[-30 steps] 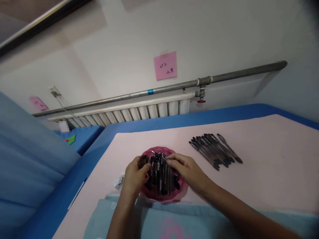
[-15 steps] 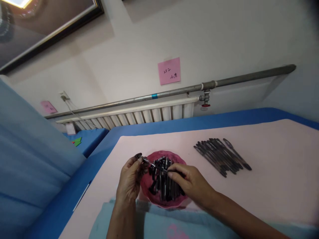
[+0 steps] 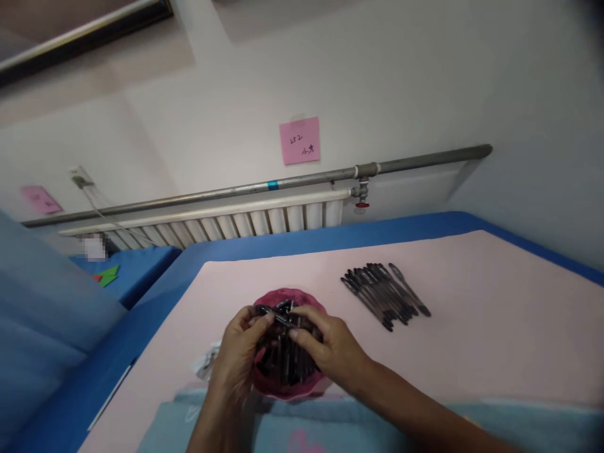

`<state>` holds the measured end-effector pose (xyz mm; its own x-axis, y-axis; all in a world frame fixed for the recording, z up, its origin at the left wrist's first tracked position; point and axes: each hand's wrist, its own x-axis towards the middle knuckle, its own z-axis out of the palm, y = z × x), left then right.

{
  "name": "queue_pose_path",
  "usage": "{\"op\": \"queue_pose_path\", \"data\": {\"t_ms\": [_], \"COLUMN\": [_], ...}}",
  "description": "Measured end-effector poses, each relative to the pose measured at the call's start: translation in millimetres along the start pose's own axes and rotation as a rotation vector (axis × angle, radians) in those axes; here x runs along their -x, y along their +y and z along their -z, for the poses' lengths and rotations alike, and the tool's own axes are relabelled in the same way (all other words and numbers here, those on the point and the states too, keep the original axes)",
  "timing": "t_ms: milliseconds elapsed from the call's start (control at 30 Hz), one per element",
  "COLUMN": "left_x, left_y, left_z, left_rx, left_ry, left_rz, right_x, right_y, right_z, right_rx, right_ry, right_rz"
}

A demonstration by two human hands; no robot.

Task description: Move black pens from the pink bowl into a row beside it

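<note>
Above a pink scalloped basket (image 3: 287, 396), a dark pen (image 3: 280, 319) is held between both hands. My left hand (image 3: 240, 346) is closed, its thumb and forefinger pinching the pen's left end. The thumb and fingers of my right hand (image 3: 333, 349) are closed on the pen's other end. Short black pen parts (image 3: 289, 362) fill the basket below; my fingers hide some of them. To the right, a slanted row of dark pens (image 3: 377, 292) lies side by side, one pen (image 3: 409, 289) slightly apart at its right end.
Pale pink paper (image 3: 495, 333) covers the blue table (image 3: 325, 234). A light-blue cloth (image 3: 363, 418) lies along the near edge. Something white and crumpled (image 3: 204, 363) sits by my left wrist. A radiator (image 3: 259, 221) and a pipe (image 3: 198, 196) run along the wall behind.
My hands have come closer together over the basket, and less of the pen shows between them. The view has shifted, and the white crumpled thing has come into sight beside my left wrist.
</note>
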<state>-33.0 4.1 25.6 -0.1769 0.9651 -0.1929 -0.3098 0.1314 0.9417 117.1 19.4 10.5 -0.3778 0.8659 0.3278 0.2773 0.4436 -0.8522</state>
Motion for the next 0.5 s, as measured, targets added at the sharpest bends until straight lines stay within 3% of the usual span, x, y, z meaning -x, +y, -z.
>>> {"op": "queue_pose_path", "data": {"t_ms": [133,200,267,400,500], "left_x": [0,0,0,2,0], "left_y": [1,1,1,2,2], "left_z": [3,3,2,3,8], "left_rx": [-0.072,-0.110,-0.139,-0.211,-0.305], "left_ry": [-0.018,-0.012,-0.010,-0.015,0.003], "left_rz": [0.018,0.014,-0.001,-0.006,-0.016], "right_x": [-7,-13,-17,-18,-14], "right_y": [5,14,26,48,55], "right_z": [15,33,56,91,98], "right_rx": [0.141,0.373,0.760,0.981,1.088], "right_ry": [0.043,0.108,0.112,0.112,0.092], "right_rz": [0.076,0.010,-0.130,-0.280,-0.331]}}
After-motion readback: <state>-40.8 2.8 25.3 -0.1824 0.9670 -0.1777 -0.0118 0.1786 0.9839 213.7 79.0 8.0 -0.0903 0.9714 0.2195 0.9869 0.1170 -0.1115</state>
